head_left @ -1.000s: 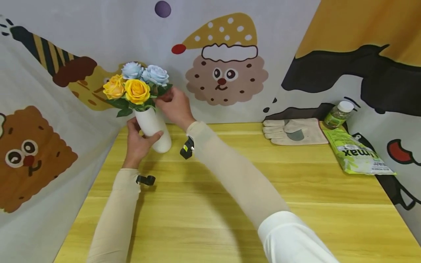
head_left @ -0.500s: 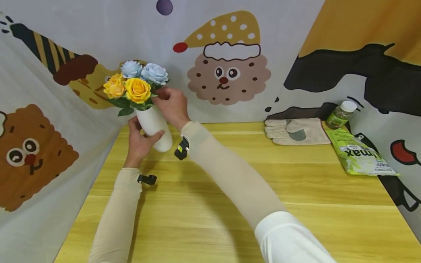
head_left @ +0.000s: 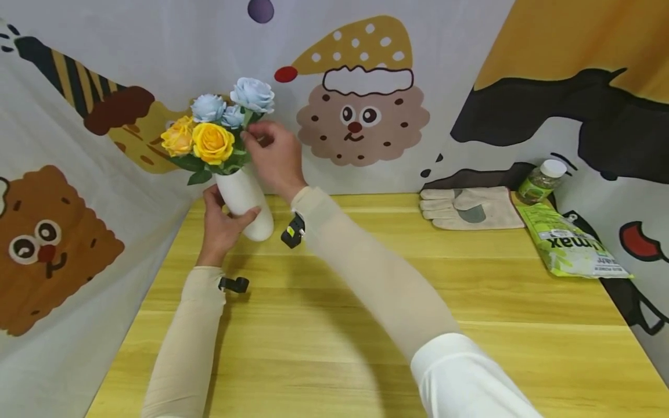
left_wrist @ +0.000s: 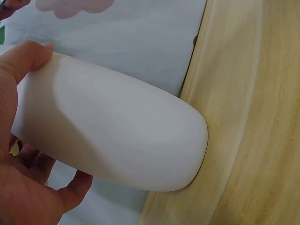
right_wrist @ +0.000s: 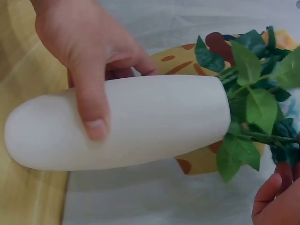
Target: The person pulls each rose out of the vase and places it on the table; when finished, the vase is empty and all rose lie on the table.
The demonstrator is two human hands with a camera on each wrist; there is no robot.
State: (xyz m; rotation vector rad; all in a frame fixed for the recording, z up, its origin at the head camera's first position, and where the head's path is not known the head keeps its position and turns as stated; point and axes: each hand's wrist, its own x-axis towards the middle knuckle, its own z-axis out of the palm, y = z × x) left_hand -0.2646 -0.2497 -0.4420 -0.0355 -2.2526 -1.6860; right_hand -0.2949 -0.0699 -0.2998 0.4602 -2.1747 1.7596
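A white vase (head_left: 243, 203) stands on the table in the head view, leaning slightly left. My left hand (head_left: 222, 232) grips its side, thumb across the front; the left wrist view shows the vase (left_wrist: 122, 126) with its base on the wood. Two yellow roses (head_left: 213, 143) and pale blue roses (head_left: 208, 108) fill the mouth. One blue rose (head_left: 252, 94) rises above the others. My right hand (head_left: 277, 159) pinches its stem between thumb and fingers. In the right wrist view, green leaves (right_wrist: 262, 108) crowd the rim beside my right hand (right_wrist: 281, 201).
A work glove (head_left: 473, 209) lies at the table's back right. A jar (head_left: 540, 181) with a white lid is behind a green and white bag (head_left: 575, 244). A patterned cloth (head_left: 360, 130) hangs along the table's back edge.
My right hand has moved up a little, and the blue rose it pinches has risen above the bunch, uncovering another blue rose behind. My left hand keeps holding the vase in place.
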